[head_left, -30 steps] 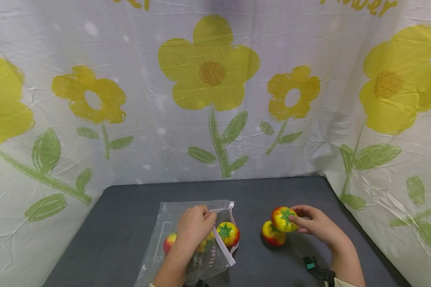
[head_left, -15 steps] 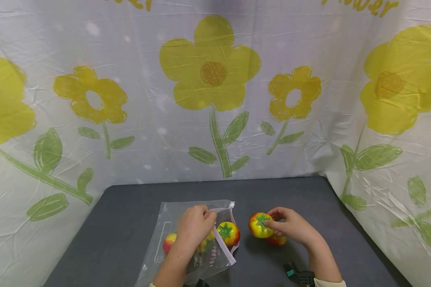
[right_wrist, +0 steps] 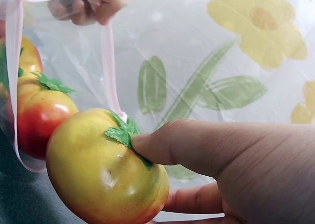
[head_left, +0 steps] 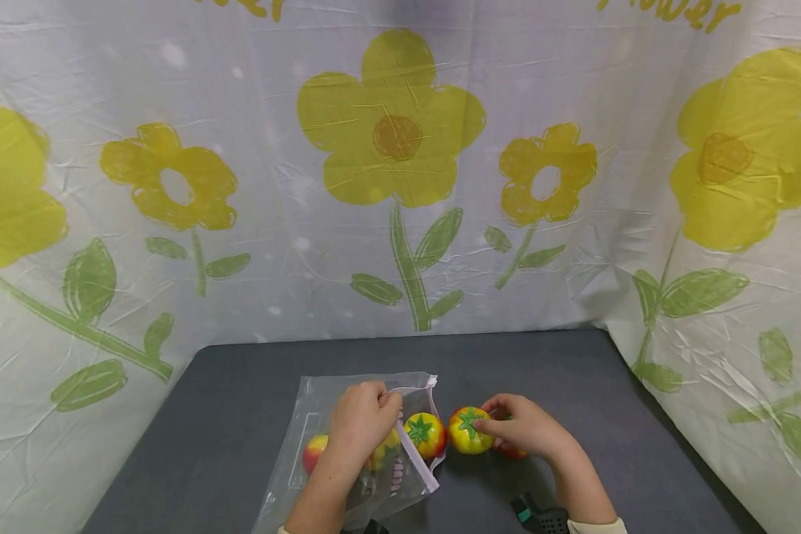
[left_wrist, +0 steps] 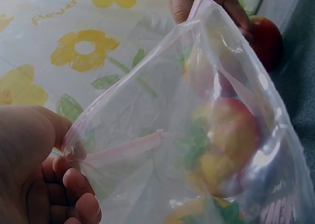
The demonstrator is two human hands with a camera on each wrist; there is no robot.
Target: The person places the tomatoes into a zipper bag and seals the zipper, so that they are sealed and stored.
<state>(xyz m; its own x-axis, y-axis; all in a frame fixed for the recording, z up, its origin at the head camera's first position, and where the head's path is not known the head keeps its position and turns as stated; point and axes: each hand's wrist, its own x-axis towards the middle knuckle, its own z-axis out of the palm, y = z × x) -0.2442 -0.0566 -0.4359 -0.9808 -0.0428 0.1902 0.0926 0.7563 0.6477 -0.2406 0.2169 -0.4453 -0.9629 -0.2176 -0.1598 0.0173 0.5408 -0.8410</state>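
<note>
My left hand pinches the upper edge of a clear zip bag and holds its mouth open toward the right; the left wrist view shows thumb and fingers on the pink zip strip. Inside lie several red-and-yellow tomatoes, one tomato near the mouth. My right hand holds another yellow-red tomato just outside the mouth, thumb on its green leaves. From the right wrist view, this tomato overlaps the one inside; I cannot tell if they touch.
One more tomato sits on the dark table, mostly hidden behind my right hand. A white curtain printed with yellow flowers hangs behind and beside the table. A black wrist strap shows at the right forearm.
My right hand has carried its tomato leftward, from above the tomato on the table to the bag's mouth. The left hand and the bag have stayed in place.
</note>
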